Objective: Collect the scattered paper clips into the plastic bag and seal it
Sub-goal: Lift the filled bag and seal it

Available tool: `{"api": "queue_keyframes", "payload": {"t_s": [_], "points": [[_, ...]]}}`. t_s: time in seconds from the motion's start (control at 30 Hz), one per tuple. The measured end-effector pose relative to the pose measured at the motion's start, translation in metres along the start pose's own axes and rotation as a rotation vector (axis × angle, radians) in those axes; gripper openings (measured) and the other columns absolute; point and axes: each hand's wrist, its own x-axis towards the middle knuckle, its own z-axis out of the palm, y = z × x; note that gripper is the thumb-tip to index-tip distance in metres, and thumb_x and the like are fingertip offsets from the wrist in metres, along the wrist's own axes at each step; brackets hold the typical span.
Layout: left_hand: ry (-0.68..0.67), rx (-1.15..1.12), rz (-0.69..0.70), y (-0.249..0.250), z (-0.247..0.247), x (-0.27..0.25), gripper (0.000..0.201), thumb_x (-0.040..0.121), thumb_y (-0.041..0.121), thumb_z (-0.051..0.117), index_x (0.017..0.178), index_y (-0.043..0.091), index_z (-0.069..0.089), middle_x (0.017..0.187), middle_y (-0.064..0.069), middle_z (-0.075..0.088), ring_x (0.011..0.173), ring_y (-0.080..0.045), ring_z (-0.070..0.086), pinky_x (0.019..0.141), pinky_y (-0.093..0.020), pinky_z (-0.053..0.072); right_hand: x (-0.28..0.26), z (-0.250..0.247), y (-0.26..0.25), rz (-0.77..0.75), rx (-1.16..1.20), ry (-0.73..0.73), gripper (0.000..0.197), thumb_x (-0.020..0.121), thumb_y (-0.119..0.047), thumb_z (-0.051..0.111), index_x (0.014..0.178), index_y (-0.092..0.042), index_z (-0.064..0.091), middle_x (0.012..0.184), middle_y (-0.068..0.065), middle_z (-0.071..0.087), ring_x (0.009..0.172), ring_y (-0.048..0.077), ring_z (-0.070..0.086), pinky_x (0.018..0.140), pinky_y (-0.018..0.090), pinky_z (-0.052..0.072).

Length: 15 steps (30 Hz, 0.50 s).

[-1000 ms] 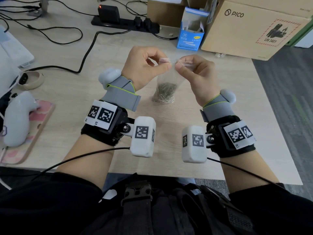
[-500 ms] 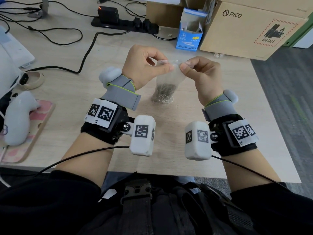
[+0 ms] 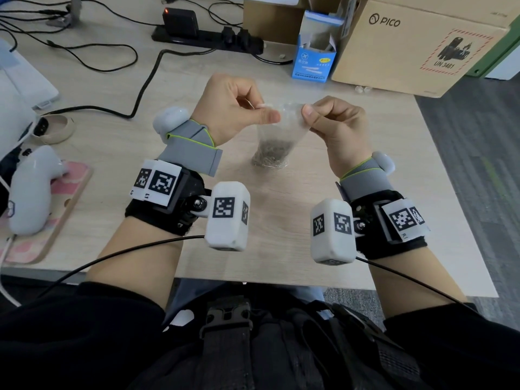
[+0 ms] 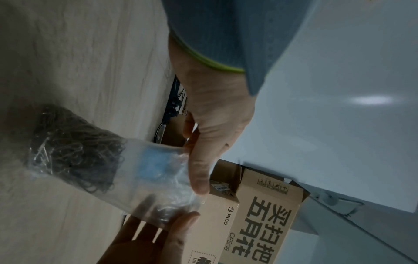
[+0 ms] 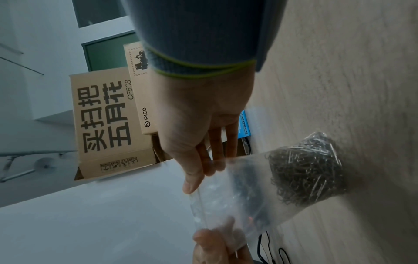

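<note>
Fingers: your left hand (image 3: 233, 108) pinches the top edge of the plastic bag (image 3: 278, 130) between thumb and curled forefinger; your right hand (image 3: 334, 122) pinches the same edge a little way along, thumb on the near side.
Grip detail: the wrist views show each thumb (image 4: 199, 171) pressed flat on the clear film, other fingers tucked behind it.
Bag position: upright between your hands, its bottom resting on the table (image 3: 281, 220), its mouth held up at finger level.
Paper clips (image 3: 270, 156): a dark tangled heap settled in the bag's lower part; upper part holds only air.
Collected: you appear done here; no loose clips show on the wood around the bag, though small ones could escape this view.
Seal: not confirmed; the strip between your two pinches looks flattened but you cannot tell from these views whether it is pressed closed.
Remaining: likely run your pinch along the whole strip, then check it holds.
Surroundings: cardboard box (image 3: 416, 43) and small blue carton (image 3: 313, 60) well beyond the bag.
</note>
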Motion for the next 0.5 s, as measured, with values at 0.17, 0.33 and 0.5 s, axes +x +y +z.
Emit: {"api": "queue_keyframes", "payload": {"t_s": [0.17,0.33,0.5], "points": [[-0.146,-0.045,-0.088,-0.008,-0.003,-0.004,0.03,0.057,0.038,0.084,0.06,0.021,0.059,0.059,0.011,0.058,0.062,-0.009,0.049,0.061,-0.022,0.041,-0.002,0.0,0.007,0.124,-0.03,-0.067,0.018,0.079,-0.013,0.065,0.065,-0.009,0.054,0.059,-0.005,0.065,0.06,0.011,0.06,0.069,0.026,0.053],[-0.319,-0.02,-0.291,-0.02,0.006,-0.009,0.039,0.061,0.032,0.083,0.087,0.022,0.056,0.08,0.006,0.062,0.075,-0.011,0.057,0.073,-0.024,0.052,0.005,0.006,0.022,0.253,-0.204,-0.09,0.028,0.092,-0.014,0.058,0.066,-0.015,0.046,0.057,-0.01,0.062,0.055,0.004,0.059,0.057,0.022,0.052],[-0.258,-0.005,-0.371,-0.034,0.014,-0.011,0.034,0.074,-0.002,0.071,0.091,0.02,0.052,0.082,-0.004,0.057,0.064,-0.019,0.056,0.061,-0.028,0.057,0.015,0.009,0.048,0.293,-0.399,-0.018,0.03,0.088,-0.016,0.063,0.064,-0.016,0.046,0.067,0.002,0.053,0.061,0.013,0.05,0.054,0.023,0.039]]}}
